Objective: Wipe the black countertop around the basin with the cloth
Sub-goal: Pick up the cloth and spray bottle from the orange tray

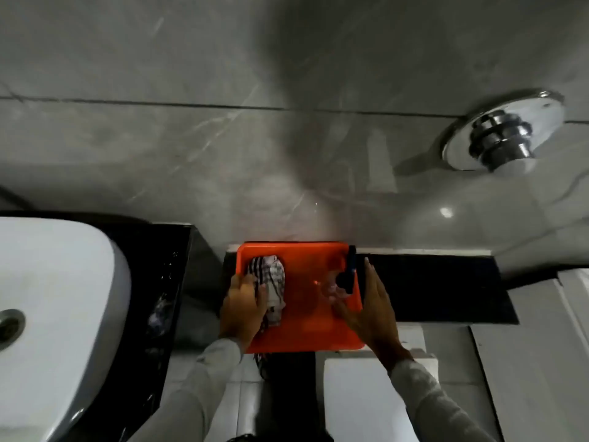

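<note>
The wall of grey veined stone tiles (pixel 191 148) is polished and reflects light softly. The round chrome metal wall fitting (pixel 500 132) is mirror-bright. The white ceramic basin (pixel 57 298) looks smooth and glazed, with a dull metal drain (pixel 9 325). The black stone counter (pixel 159 266) is glossy, with wet-looking glints. The orange plastic tray (pixel 306 323) is smooth with a slight sheen. The checked woven cloth (pixel 271 282) is matt and crumpled.
</note>
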Tool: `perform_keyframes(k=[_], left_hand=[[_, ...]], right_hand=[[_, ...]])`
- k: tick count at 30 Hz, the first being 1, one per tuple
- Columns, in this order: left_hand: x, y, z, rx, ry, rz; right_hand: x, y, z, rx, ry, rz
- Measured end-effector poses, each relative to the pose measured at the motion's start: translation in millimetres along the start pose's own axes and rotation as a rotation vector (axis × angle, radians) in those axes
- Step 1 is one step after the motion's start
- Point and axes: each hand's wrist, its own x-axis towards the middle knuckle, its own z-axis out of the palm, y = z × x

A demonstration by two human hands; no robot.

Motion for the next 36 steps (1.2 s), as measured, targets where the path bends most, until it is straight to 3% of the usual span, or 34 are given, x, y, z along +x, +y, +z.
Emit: perform_keyframes(k=[5, 11, 17, 25, 26, 30, 36], left_hand=[[30, 8, 28, 0.068, -0.136, -0.116], [52, 24, 38, 0.105, -0.055, -0.222], [63, 20, 51, -0.104, -0.108, -0.386], [62, 23, 67, -0.098, -0.104, -0.403], [63, 24, 67, -0.179, -0.104, -0.37], [69, 32, 53, -0.892, -0.157, -0.338], [78, 34, 7, -1.323, -0.286, -0.353]], right_hand=[[39, 6, 26, 0.229, -0.023, 0.031], [60, 1, 38, 0.289, 0.094, -0.148], [58, -3, 39, 0.431, 0.117, -0.165], [38, -20, 18, 0.353, 0.038, -0.196], [35, -21, 16, 0.35, 0.017, -0.206], [19, -28, 2, 0.261, -0.048, -0.202], [-7, -52, -8, 0.153, -0.114, -0.226]])
